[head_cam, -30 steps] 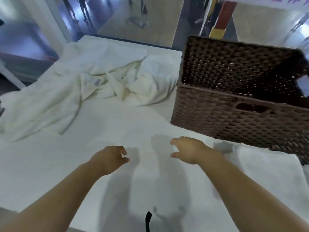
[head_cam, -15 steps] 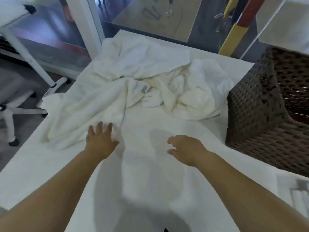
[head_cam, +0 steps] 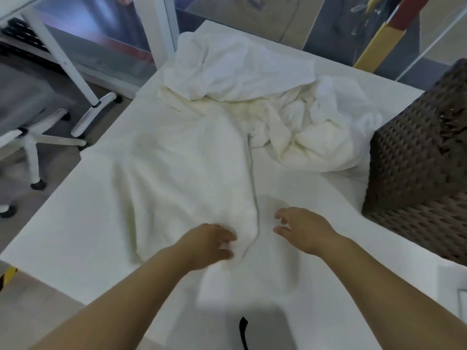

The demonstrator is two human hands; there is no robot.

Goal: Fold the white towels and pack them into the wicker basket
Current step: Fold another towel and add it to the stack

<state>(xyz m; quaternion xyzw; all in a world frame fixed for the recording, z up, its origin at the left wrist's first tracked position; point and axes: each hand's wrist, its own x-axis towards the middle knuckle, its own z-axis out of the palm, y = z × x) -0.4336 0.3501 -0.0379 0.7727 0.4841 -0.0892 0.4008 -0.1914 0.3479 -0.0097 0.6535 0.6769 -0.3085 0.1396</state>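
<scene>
a white table (head_cam: 75, 238) fills most of the view. on it, a long towel (head_cam: 182, 178) stretches from the far side toward the near edge, lying loosely spread with soft folds. behind it, a crumpled pile (head_cam: 278, 97) of more white towels sits at the far end, reaching nearly to the basket (head_cam: 419, 168), a dark brown wicker one standing at the table's right edge. a white chair base (head_cam: 30, 145) stands on the floor to the left. the left hand (head_cam: 209, 245) grips the towel's near end, fingers curled into the cloth, though blur softens the detail. the right hand (head_cam: 303, 229) hangs just beside the towel's right edge, fingers loosely spread, holding nothing.
</scene>
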